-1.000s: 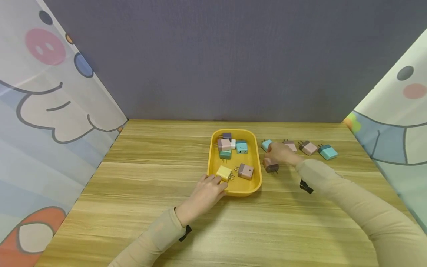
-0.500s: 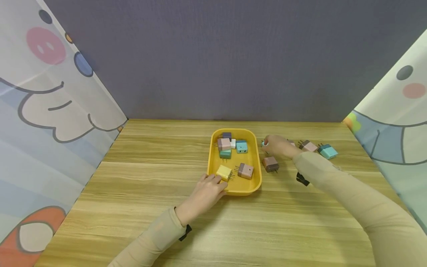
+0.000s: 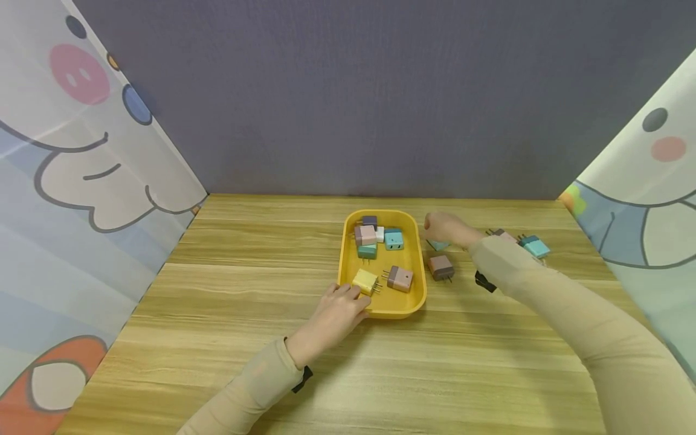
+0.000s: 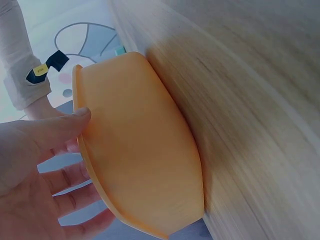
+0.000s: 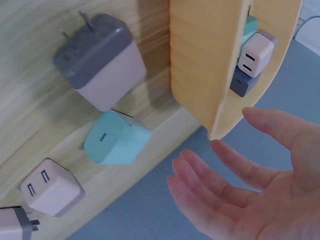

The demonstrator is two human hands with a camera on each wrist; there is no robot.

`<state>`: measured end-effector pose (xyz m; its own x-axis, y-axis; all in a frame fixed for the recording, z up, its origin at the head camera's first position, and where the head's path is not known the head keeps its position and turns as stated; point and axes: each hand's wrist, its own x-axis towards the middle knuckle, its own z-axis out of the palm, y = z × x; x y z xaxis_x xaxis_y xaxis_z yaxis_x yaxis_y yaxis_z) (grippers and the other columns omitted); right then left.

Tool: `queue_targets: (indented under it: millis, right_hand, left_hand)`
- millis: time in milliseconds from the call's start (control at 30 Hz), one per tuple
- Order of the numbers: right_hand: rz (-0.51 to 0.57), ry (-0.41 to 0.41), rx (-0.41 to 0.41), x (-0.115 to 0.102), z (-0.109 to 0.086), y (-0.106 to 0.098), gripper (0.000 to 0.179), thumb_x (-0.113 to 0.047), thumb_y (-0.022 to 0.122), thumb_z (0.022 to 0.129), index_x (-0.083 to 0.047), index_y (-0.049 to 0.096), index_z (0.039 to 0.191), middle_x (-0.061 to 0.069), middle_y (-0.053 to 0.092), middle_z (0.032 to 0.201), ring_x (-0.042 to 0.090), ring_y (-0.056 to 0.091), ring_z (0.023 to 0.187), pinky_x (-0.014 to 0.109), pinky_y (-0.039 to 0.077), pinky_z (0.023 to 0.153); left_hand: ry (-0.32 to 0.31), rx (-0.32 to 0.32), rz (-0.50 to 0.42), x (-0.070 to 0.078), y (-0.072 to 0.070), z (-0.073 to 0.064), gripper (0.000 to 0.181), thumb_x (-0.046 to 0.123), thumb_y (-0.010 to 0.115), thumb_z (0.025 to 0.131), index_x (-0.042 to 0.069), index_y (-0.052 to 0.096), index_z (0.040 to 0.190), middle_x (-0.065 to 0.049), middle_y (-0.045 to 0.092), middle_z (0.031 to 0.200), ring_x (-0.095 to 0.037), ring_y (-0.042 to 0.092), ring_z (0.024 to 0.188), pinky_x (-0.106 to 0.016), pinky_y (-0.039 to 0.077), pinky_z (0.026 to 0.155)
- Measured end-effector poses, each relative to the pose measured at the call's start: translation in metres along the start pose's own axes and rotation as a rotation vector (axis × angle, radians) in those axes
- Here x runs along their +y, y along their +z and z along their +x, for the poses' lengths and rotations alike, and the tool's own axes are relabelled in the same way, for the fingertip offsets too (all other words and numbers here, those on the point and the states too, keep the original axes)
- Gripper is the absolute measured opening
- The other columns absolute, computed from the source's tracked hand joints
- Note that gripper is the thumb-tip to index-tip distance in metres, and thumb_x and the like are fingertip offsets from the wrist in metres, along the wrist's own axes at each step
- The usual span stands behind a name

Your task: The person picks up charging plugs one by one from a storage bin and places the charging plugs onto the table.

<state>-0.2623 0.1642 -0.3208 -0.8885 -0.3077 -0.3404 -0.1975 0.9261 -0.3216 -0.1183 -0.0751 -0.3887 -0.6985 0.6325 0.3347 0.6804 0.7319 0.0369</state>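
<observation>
With thumb outside and fingers over the rim, my left hand [image 3: 335, 315] pinches the near left corner of a yellow plastic tray [image 4: 140, 145]. My right hand [image 5: 250, 175] has its fingers spread and relaxed, holding nothing, close to the tray's right rim. In the head view, it hovers over a turquoise plug charger [image 5: 117, 137] lying on the table. A mauve-and-pink charger [image 3: 441, 267] lies just nearer. Inside the tray are several chargers, among them a yellow charger [image 3: 366, 281], a pink charger [image 3: 400, 278] and a light blue charger [image 3: 394, 240].
Further right on the wooden table [image 3: 244, 272] lie a pink charger [image 5: 52, 187] and a teal-and-turquoise charger [image 3: 535, 246], partly behind the right sleeve in places. A grey panel [image 3: 348, 96] stands at the back, with printed cloths at both sides.
My right hand has moved left and slightly back from the chargers toward the tray, leaving the turquoise charger on the table. The left hand and tray have stayed in place.
</observation>
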Motion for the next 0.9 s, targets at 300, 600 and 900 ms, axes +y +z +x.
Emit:
queue_targets:
  millis: [300,600,900]
  right_hand:
    - [0.025,-0.009,-0.023,-0.011,0.006,-0.004,0.038,-0.014,0.052,0.086,-0.014,0.032,0.054,-0.004,0.022,0.047,0.008,0.017,0.042,0.022,0.019,0.042]
    - [-0.021,0.027,-0.033,-0.027,0.017,-0.005,0.032,-0.018,0.054,0.086,-0.012,0.036,0.061,-0.003,0.026,0.052,0.009,0.02,0.044,0.023,0.022,0.044]
    - [0.024,0.014,-0.028,-0.04,0.024,-0.003,0.019,-0.015,0.053,0.086,-0.006,0.043,0.073,0.002,0.036,0.063,0.011,0.03,0.05,0.025,0.03,0.049]
  left_hand:
    - [0.003,-0.001,-0.003,0.0,0.001,0.0,0.014,0.025,0.068,0.077,0.016,0.065,0.087,0.001,0.06,0.085,-0.015,0.055,0.079,-0.034,0.042,0.071]
    - [0.003,0.001,-0.003,0.0,0.002,0.001,0.014,0.024,0.068,0.076,0.016,0.066,0.087,0.001,0.06,0.085,-0.015,0.055,0.078,-0.033,0.041,0.07]
    - [0.008,0.006,0.018,-0.001,0.004,0.0,0.014,0.025,0.068,0.076,0.017,0.065,0.086,0.002,0.059,0.084,-0.014,0.054,0.077,-0.033,0.041,0.069]
